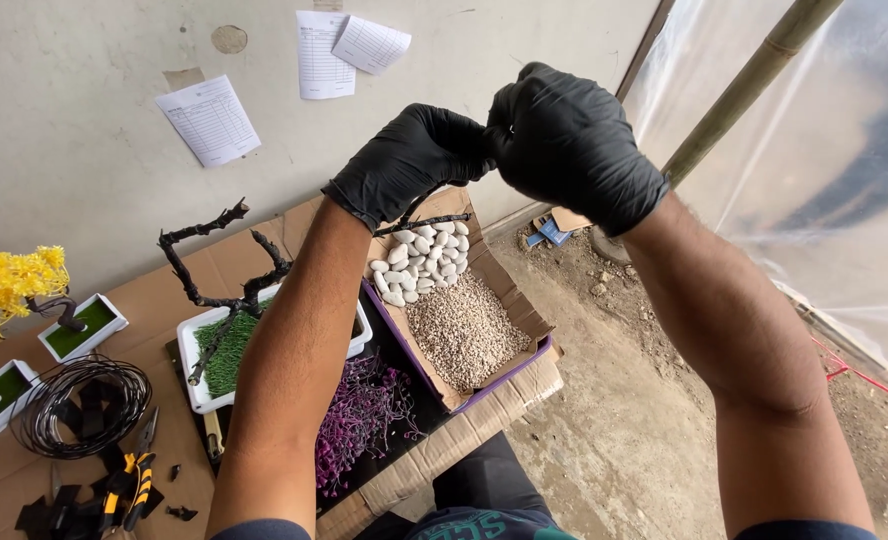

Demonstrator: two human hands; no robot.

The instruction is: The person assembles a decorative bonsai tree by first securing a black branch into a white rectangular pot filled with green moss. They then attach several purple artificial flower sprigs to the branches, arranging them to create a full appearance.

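While a cardboard box (524, 315) below holds white pebbles (422, 262) and fine gravel (464, 330), and a white planter (196, 380) carries green turf and a bare dark branch (214, 290), two black-gloved hands meet above. The left hand (409, 160) and right hand (569, 140) pinch fingertips together, closed on a dark twig (426, 220) that hangs just beneath them. Purple sprigs (364, 410) lie beside the planter.

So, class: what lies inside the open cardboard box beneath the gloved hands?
The cardboard box holds white pebbles at the far end and fine beige gravel nearer. The left hand and a dark twig cover its far edge.
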